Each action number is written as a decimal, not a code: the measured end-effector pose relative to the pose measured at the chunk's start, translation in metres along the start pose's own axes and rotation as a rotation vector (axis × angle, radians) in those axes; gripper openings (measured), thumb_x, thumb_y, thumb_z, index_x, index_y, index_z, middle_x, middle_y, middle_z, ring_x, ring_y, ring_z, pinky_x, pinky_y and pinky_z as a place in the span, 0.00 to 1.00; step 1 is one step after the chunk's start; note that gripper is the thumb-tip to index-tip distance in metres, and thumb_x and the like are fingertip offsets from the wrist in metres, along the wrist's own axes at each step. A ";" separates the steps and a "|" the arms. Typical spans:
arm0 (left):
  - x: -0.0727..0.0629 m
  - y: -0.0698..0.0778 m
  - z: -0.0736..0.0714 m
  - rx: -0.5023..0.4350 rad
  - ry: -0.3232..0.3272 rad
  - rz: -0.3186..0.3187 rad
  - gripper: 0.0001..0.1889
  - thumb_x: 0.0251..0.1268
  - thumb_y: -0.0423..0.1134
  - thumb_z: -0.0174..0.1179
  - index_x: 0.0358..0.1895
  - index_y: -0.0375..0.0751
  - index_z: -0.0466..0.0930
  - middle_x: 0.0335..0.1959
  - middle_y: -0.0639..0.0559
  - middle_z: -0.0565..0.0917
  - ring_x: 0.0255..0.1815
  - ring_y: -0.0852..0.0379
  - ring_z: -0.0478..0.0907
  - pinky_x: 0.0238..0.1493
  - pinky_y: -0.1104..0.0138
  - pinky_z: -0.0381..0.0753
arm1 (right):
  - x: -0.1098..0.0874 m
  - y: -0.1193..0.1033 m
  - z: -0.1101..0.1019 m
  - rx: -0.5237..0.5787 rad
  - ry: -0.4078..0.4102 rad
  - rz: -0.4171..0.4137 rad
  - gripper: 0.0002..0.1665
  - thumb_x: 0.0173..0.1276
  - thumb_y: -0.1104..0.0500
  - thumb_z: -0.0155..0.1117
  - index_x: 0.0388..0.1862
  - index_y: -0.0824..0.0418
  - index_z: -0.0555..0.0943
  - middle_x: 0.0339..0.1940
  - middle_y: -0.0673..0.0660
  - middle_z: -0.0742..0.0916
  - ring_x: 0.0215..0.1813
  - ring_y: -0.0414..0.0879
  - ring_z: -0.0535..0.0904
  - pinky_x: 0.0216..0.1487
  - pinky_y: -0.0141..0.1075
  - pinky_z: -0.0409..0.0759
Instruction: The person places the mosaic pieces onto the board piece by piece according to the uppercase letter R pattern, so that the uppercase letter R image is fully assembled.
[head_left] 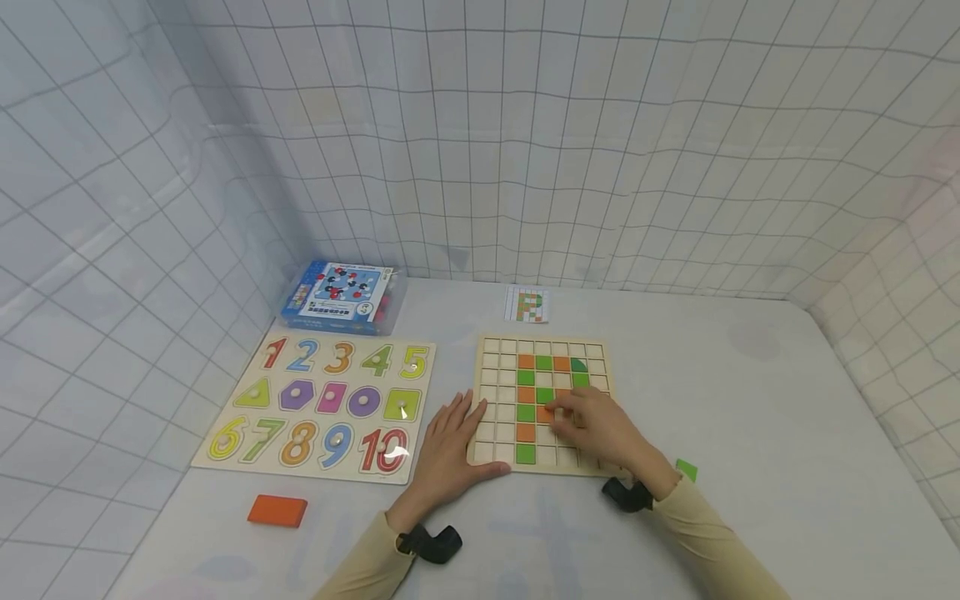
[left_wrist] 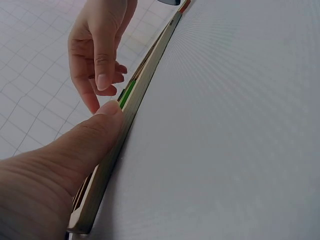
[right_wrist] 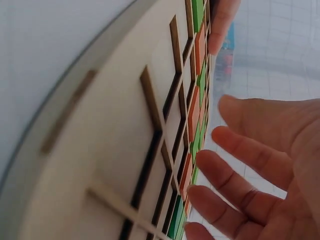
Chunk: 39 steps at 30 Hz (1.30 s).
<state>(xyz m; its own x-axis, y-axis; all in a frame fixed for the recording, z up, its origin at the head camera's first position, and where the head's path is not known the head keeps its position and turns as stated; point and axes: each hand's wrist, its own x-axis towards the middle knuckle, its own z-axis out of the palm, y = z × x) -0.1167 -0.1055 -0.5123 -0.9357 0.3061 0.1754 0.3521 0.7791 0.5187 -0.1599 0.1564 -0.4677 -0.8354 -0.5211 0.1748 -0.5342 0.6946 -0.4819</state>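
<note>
A wooden grid board (head_left: pixel 487 425) lies flat, with orange and green square tiles set in its cells. My left hand (head_left: pixel 448 450) rests along the board's left edge, fingers spread and straight. In the left wrist view, its thumb (left_wrist: pixel 92 137) lies on the board's near rim. Over the board's middle, my right hand (head_left: pixel 600 423) has its fingertips at an orange tile (head_left: pixel 545 414), which they partly cover. Its fingers (right_wrist: pixel 235 185) look loosely bent and apart in the right wrist view, with nothing between them. A dark green rounded tile (head_left: pixel 578 365) sits at the pattern's top right.
A pattern card (head_left: pixel 527 305) lies behind the board. Left of it is a number-and-shape puzzle (head_left: pixel 315 408), with a boxed molecule set (head_left: pixel 341 296) behind. An orange block (head_left: pixel 277 511) lies at the front left. A green tile (head_left: pixel 686 470) lies beside my right forearm.
</note>
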 end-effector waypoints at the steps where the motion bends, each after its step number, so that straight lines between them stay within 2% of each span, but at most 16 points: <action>1: 0.000 0.000 0.000 0.000 -0.002 -0.003 0.51 0.46 0.67 0.65 0.72 0.41 0.61 0.74 0.43 0.55 0.75 0.49 0.44 0.71 0.55 0.42 | -0.001 0.001 -0.001 0.014 0.016 -0.004 0.13 0.62 0.56 0.68 0.46 0.57 0.84 0.33 0.45 0.80 0.36 0.42 0.73 0.36 0.36 0.74; 4: 0.000 0.000 0.000 -0.005 -0.011 -0.010 0.52 0.46 0.67 0.65 0.72 0.42 0.60 0.74 0.44 0.54 0.75 0.50 0.43 0.71 0.56 0.41 | -0.005 0.005 -0.004 0.040 0.077 -0.012 0.14 0.62 0.57 0.69 0.47 0.59 0.84 0.36 0.49 0.82 0.38 0.44 0.74 0.37 0.38 0.75; 13: 0.000 0.002 -0.001 -0.007 -0.005 -0.001 0.52 0.46 0.66 0.66 0.72 0.41 0.60 0.74 0.43 0.54 0.75 0.48 0.43 0.71 0.56 0.41 | -0.026 0.019 -0.018 0.072 0.278 -0.026 0.24 0.56 0.60 0.73 0.52 0.63 0.79 0.34 0.53 0.80 0.36 0.46 0.73 0.32 0.41 0.75; 18: 0.000 0.002 -0.002 -0.004 0.003 0.013 0.51 0.45 0.66 0.66 0.71 0.40 0.61 0.73 0.41 0.55 0.74 0.47 0.45 0.71 0.54 0.43 | -0.043 0.029 -0.025 0.041 0.377 0.001 0.27 0.52 0.63 0.76 0.52 0.63 0.78 0.35 0.54 0.80 0.36 0.46 0.73 0.34 0.39 0.74; 23: -0.001 0.002 -0.002 0.003 -0.001 0.011 0.51 0.46 0.66 0.66 0.71 0.40 0.61 0.73 0.41 0.56 0.74 0.46 0.45 0.71 0.53 0.43 | -0.063 0.041 -0.031 0.016 0.439 0.047 0.27 0.51 0.65 0.75 0.52 0.62 0.78 0.36 0.55 0.81 0.37 0.44 0.72 0.37 0.35 0.71; 28: -0.001 0.001 -0.002 0.013 0.002 0.014 0.51 0.46 0.66 0.65 0.71 0.39 0.62 0.73 0.41 0.56 0.74 0.46 0.45 0.71 0.53 0.43 | -0.080 0.048 -0.034 0.010 0.469 0.089 0.26 0.51 0.65 0.75 0.50 0.63 0.78 0.37 0.57 0.81 0.36 0.47 0.72 0.36 0.36 0.71; 35: 0.000 0.001 -0.001 0.020 0.000 0.012 0.51 0.46 0.67 0.65 0.71 0.40 0.62 0.73 0.41 0.56 0.74 0.46 0.45 0.71 0.53 0.44 | -0.102 0.055 -0.038 -0.032 0.432 0.179 0.29 0.50 0.61 0.77 0.51 0.62 0.78 0.40 0.56 0.80 0.37 0.46 0.71 0.38 0.34 0.69; 39: 0.000 0.001 -0.002 0.011 0.005 0.015 0.51 0.46 0.66 0.66 0.71 0.40 0.62 0.73 0.41 0.56 0.74 0.46 0.45 0.71 0.52 0.44 | -0.111 0.058 -0.041 -0.064 0.410 0.198 0.30 0.48 0.59 0.79 0.51 0.62 0.78 0.40 0.56 0.80 0.37 0.47 0.72 0.37 0.34 0.69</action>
<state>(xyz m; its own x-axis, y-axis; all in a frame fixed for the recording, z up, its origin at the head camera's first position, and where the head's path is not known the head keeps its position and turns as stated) -0.1160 -0.1055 -0.5105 -0.9304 0.3149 0.1877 0.3664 0.7806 0.5064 -0.1039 0.2750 -0.4797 -0.8976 -0.1449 0.4163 -0.3553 0.7968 -0.4887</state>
